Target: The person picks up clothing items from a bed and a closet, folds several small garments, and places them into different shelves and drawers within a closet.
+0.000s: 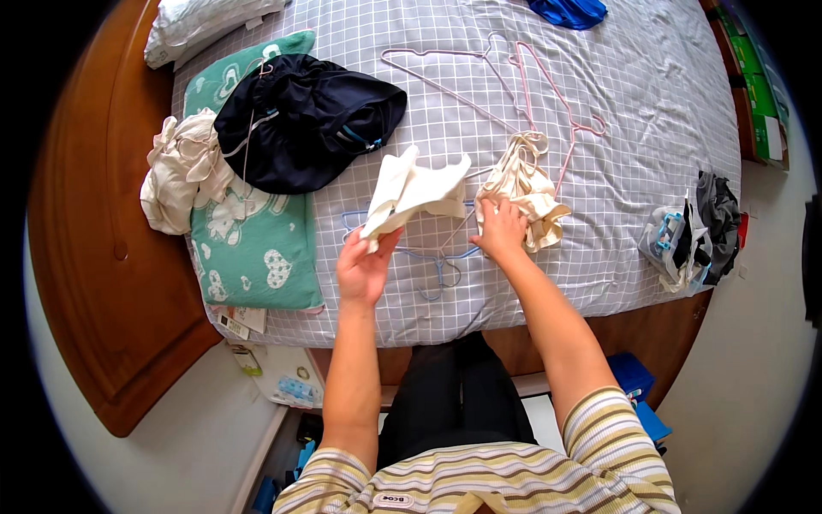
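Note:
My left hand is closed on the lower edge of a white cloth, which it lifts above the bed. To its right, my right hand rests on a crumpled cream garment with thin straps; its fingers lie spread on the fabric. A blue hanger lies on the bed between my hands, partly covered by the white cloth. Beyond the cream garment are a grey-purple hanger and a pink hanger, their near ends overlapping it.
The bed has a grey checked sheet. At left, a dark garment on a hanger and a cream bundle lie over a green pillow. A bag of items sits at the right edge, a blue cloth at the far side.

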`<move>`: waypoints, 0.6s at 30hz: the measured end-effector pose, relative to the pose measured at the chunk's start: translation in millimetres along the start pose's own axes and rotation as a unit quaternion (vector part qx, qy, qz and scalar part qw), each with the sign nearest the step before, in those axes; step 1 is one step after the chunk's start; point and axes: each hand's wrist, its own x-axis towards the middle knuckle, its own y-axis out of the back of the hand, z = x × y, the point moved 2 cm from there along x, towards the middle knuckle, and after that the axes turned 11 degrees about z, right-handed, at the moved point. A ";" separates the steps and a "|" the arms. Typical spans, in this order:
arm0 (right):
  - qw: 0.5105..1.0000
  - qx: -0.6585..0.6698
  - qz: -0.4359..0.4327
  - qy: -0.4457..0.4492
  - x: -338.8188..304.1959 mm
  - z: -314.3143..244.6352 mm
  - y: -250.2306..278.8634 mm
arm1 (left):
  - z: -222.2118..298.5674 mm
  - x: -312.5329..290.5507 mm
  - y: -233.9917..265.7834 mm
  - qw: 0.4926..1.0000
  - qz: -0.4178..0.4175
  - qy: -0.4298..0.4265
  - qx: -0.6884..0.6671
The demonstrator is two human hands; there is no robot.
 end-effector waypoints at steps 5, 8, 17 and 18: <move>0.998 0.007 -0.054 0.041 11.9 -27.3 -7.6 | 62.9 -47.2 -10.4 0.965 -0.055 -0.165 0.196; 0.976 0.208 -0.035 0.061 10.4 -59.7 -18.2 | 69.7 -58.2 -9.6 0.980 -0.109 -0.159 0.045; 0.934 0.347 -0.039 0.073 -4.9 -92.8 -54.8 | 81.2 -83.3 15.2 0.936 0.153 -0.296 0.111; 0.933 0.347 -0.045 0.077 -10.1 -89.3 -51.0 | 83.1 -83.0 27.1 0.935 0.160 -0.298 0.109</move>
